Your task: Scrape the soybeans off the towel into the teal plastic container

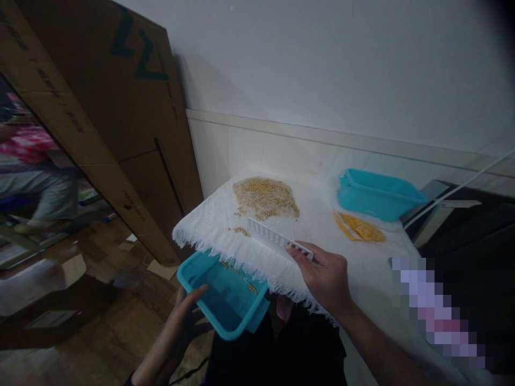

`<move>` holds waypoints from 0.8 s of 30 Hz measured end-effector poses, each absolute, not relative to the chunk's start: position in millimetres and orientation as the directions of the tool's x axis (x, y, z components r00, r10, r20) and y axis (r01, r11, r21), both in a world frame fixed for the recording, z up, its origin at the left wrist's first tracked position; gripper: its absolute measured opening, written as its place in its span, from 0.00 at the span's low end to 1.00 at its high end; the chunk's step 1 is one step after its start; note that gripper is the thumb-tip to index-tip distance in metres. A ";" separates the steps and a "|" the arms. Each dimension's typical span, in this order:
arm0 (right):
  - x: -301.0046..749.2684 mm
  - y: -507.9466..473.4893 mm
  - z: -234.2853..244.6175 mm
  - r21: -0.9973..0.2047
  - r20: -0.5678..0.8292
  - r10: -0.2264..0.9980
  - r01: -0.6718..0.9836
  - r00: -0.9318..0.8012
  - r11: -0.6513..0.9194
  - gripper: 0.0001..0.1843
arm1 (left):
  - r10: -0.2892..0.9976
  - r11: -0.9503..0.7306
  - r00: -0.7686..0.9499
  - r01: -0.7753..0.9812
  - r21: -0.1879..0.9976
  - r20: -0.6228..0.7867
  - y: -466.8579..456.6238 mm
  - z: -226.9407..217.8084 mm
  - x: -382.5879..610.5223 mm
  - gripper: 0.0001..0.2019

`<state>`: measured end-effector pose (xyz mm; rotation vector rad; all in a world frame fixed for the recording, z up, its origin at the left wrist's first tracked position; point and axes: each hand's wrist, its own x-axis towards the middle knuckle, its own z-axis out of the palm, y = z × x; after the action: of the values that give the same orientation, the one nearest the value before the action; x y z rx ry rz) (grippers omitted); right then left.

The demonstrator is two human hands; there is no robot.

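Observation:
My left hand (pixel 183 316) grips a teal plastic container (pixel 223 295) from below, holding it under the fringed edge of the white cloth (pixel 217 225). A few yellowish grains lie inside the container. My right hand (pixel 325 276) is closed on one end of a flat white slotted plastic piece (pixel 276 238) that rests on the cloth. Its far end lies near a small cluster of grains. A wide pile of yellowish grains (pixel 265 195) sits further back on the cloth.
A second teal container (pixel 376 193) stands at the back right, with a yellow packet (pixel 360 228) beside it. A large cardboard box (pixel 104 107) leans at the left. A white wall is behind; a seated person (pixel 32 171) is far left.

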<state>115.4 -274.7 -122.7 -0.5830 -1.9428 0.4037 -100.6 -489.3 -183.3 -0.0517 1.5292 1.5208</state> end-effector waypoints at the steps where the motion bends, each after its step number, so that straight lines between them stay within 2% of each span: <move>1: 116.3 -275.0 -122.2 -0.517 0.746 0.561 0.221 -0.359 0.827 0.12 | 0.564 0.230 -0.555 -0.605 0.762 -0.611 -489.6 -183.1 -100.7 0.45; 14: 115.5 -265.2 -125.2 -0.507 0.745 0.572 0.266 -0.342 0.820 0.16 | 0.585 0.216 -0.551 -0.601 0.769 -0.595 -490.3 -188.5 -101.4 0.52; 24: 117.7 -264.7 -125.3 -0.527 0.723 0.601 0.291 -0.341 0.799 0.17 | 0.580 0.227 -0.540 -0.611 0.758 -0.610 -490.6 -180.7 -101.3 0.42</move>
<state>117.7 -264.7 -125.3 -0.6699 -1.9425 0.3723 -101.3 -490.6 -180.7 -0.0305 1.5120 1.5165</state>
